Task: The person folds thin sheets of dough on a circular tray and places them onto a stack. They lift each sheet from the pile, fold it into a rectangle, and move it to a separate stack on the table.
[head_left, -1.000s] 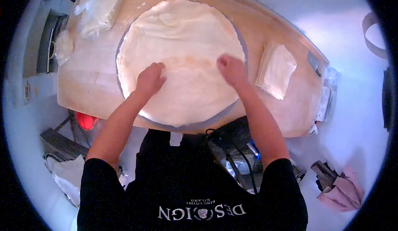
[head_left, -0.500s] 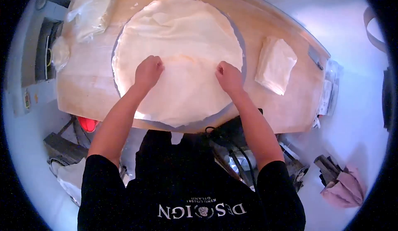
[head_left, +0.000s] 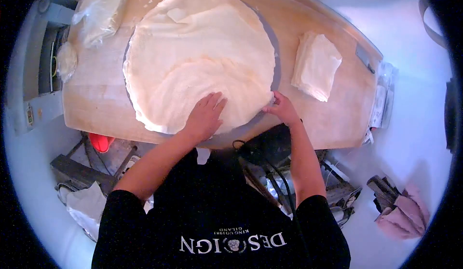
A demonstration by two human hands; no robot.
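Observation:
A wide round stack of thin pale dough sheets (head_left: 197,52) lies on a grey round mat (head_left: 275,42) on the wooden table (head_left: 96,100). My left hand (head_left: 205,117) rests flat, fingers spread, on the near part of the top sheet. My right hand (head_left: 281,107) pinches the sheet's near right edge at the rim of the mat. The top sheet looks rumpled at its far left.
A folded stack of pale sheets (head_left: 316,66) lies on the table to the right. Plastic-wrapped bundles (head_left: 99,11) sit at the far left corner. Cables and clutter lie on the floor below the table's near edge, with a red object (head_left: 101,141) under it.
Both hands have slid from the middle of the sheet toward its near edge. The left went from a fist to flat and spread; the right moved out to pinch the right rim.

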